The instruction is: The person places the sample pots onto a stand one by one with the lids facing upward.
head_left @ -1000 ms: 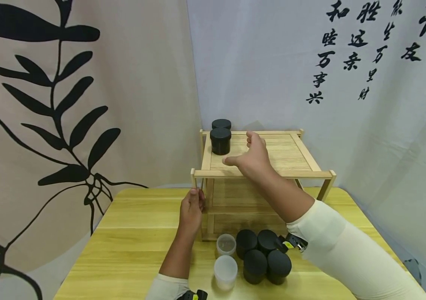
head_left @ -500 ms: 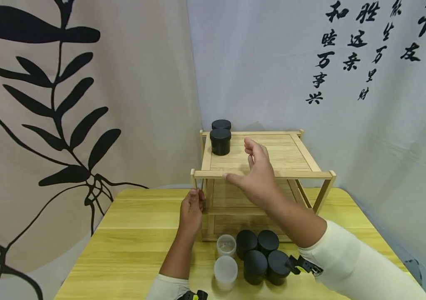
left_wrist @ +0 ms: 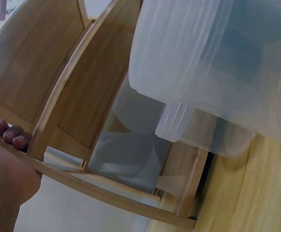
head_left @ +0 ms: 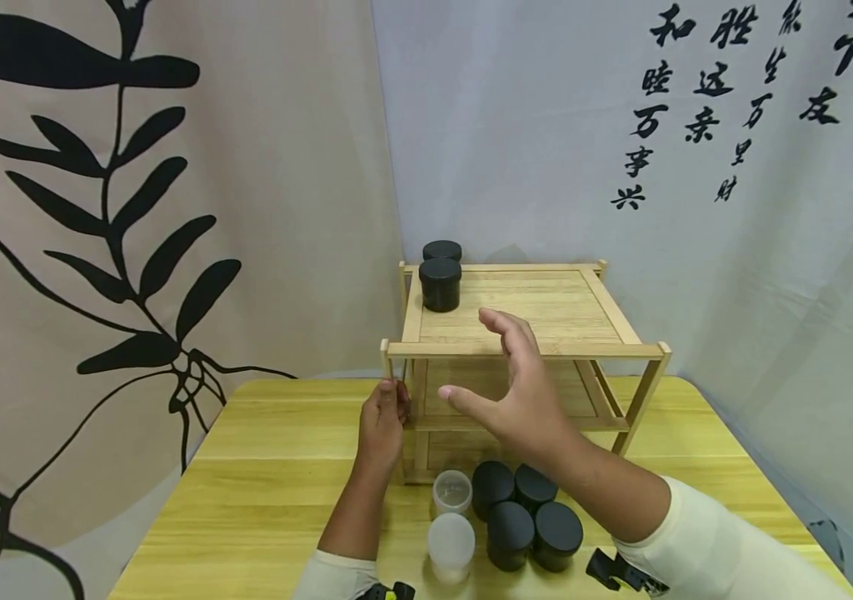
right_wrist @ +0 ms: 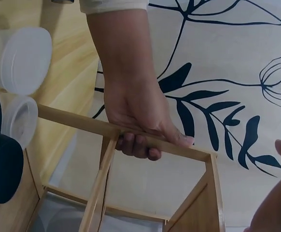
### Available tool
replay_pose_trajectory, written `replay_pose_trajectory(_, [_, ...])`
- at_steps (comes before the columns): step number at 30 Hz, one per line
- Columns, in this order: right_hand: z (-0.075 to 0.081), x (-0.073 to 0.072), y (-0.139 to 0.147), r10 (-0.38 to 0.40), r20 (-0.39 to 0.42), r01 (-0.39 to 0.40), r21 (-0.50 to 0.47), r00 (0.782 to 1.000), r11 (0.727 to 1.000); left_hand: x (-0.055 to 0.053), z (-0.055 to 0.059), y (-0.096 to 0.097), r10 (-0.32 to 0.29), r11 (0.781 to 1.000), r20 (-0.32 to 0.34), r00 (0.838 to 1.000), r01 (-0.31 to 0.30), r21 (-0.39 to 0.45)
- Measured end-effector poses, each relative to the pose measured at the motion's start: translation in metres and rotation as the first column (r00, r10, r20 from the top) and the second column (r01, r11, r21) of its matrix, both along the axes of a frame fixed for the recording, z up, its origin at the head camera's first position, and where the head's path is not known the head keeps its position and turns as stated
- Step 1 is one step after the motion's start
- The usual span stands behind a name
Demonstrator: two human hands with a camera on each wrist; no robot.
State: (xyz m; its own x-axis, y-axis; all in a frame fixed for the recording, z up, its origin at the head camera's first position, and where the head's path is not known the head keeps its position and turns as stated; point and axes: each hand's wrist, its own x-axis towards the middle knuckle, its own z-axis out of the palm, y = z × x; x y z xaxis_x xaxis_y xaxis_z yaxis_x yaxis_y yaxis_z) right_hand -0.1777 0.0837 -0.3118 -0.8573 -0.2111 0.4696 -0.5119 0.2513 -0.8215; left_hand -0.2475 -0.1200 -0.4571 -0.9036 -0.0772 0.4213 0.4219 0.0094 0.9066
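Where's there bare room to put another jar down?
Free: the top shelf, right of the two black jars; the table, left of the left hand. Crowded: before the rack, where four black jars and two translucent containers cluster.

Light wooden table (head_left: pixel 246 496) with yellowish grain and rounded far corners. Behind it to the left hangs a beige curtain (head_left: pixel 314 167) printed with a black leafy plant (head_left: pixel 175 254); behind it to the right, a pale, bluish-white curtain (head_left: pixel 516 125) bears columns of black Chinese characters (head_left: pixel 713 79), its folds softly shaded.
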Motion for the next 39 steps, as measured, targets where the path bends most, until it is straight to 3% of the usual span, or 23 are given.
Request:
replay_pose_trajectory(8, [-0.011,0.009,0.004,0.043,-0.068,-0.045,-0.023,0.997,0.999,0.000,0.000,0.001,0.006,1.000,-0.013,1.000,-0.006,0.012])
replay_pose_trajectory(18, [-0.032,0.010,0.018,0.109,-0.154,-0.120,-0.068,0.982,0.990,0.000,-0.001,0.001,-0.006,1.000,-0.015,1.000,0.006,-0.001])
replay_pose_trajectory(39, [-0.055,0.016,0.034,0.133,-0.218,-0.151,-0.071,0.967,0.986,0.000,0.000,0.001,-0.011,1.000,-0.013,1.000,0.011,0.008])
